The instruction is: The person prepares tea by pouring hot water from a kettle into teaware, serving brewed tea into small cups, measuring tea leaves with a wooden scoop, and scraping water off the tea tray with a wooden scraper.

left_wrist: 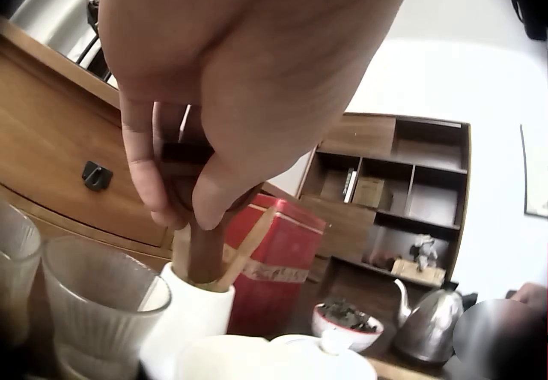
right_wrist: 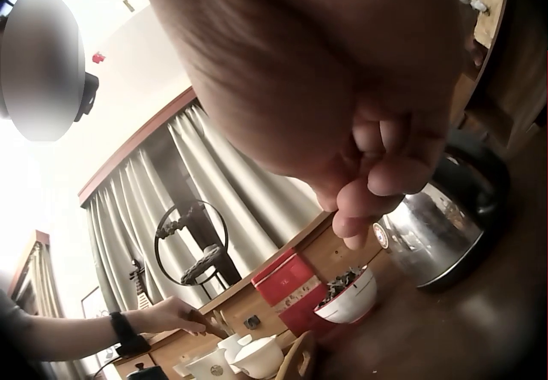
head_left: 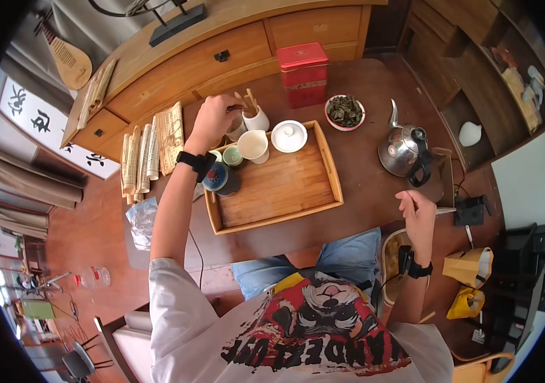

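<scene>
My left hand (head_left: 215, 118) pinches a dark wooden tea tool (left_wrist: 205, 256) between thumb and fingers. The tool's lower end is down inside a white holder (head_left: 256, 120), where lighter wooden sticks (left_wrist: 250, 247) also stand. Beside the holder are clear glasses (left_wrist: 94, 303), a white cup (head_left: 253, 147) and a white lidded bowl (head_left: 290, 136). Over the table's right front part hangs my right hand (head_left: 418, 217), fingers loosely curled and holding nothing. Nearest to it is a steel kettle (head_left: 400, 153) with a black handle.
A wooden tray (head_left: 272, 191) lies mid-table, with small green cups (head_left: 232, 155) and a blue-topped jar (head_left: 220, 179) at its left corner. Farther back are a red tin (head_left: 302, 75) and a bowl of tea leaves (head_left: 345, 113). Bamboo scrolls (head_left: 151, 147) lie on the left.
</scene>
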{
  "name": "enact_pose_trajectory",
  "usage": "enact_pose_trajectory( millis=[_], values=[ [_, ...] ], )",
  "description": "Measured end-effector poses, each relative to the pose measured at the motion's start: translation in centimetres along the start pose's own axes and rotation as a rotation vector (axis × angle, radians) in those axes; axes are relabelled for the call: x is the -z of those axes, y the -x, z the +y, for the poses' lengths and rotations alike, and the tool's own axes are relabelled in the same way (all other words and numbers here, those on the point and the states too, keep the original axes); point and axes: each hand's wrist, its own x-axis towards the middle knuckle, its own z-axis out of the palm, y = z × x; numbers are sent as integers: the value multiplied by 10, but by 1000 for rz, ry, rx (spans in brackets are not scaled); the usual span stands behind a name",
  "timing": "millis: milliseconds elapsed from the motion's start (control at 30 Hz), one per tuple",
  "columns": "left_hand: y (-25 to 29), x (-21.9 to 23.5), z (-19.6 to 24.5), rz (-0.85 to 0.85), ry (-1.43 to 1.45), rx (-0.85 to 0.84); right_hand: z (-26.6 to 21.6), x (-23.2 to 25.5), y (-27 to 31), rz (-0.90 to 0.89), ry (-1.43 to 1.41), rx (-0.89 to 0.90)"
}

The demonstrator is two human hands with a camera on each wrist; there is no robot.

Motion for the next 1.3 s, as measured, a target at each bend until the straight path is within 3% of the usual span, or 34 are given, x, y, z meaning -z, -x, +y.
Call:
enact_pose_trajectory(
  millis=[100, 200, 333, 433, 600, 667, 700, 800, 867, 900, 967, 1000, 1133, 1200, 1267, 1300],
  values=[
    [-3, -6, -10, -77, -249, -145, 13, 5, 4, 35, 70, -8],
    [-2, -9, -10, -77, -268, -215, 18, 12, 9, 40, 59, -12],
    [-2, -10, -13, -61, -254, -213, 24, 19, 9, 87, 97, -37],
    [7, -5, -1, -61, -366, -159, 38, 37, 9, 45, 284, -80],
    [30, 12, 64, 37, -362, -157, 97, 70, 20, 39, 570, -181],
    [45, 11, 104, 44, -286, -159, 144, 75, 28, 155, 785, -94],
    [52, 9, 122, 60, -214, -155, 131, 78, 27, 155, 787, -96],
    [72, -3, 163, 50, -171, -225, 90, 76, 22, 14, 654, -185],
    [85, -20, 182, 5, -28, -216, 92, 69, 17, 173, 370, 18],
    [90, -26, 196, -60, 40, -131, 83, 68, 13, 173, 371, 19],
    [95, -46, 210, -73, 151, -176, 58, 66, 3, 179, 265, -188],
    [96, -57, 215, -74, 205, -201, 55, 61, -1, 181, 268, -187],
    [99, -107, 236, -99, 340, -170, 47, 42, -26, 271, 182, -72],
    [94, -127, 247, -163, 427, -118, 47, 26, -42, 459, 101, 261],
    [81, -145, 251, -166, 398, -204, 52, 23, -52, 400, 79, 270],
    [72, -153, 259, -144, 417, -260, 58, 21, -58, 371, -19, 167]
  ],
)
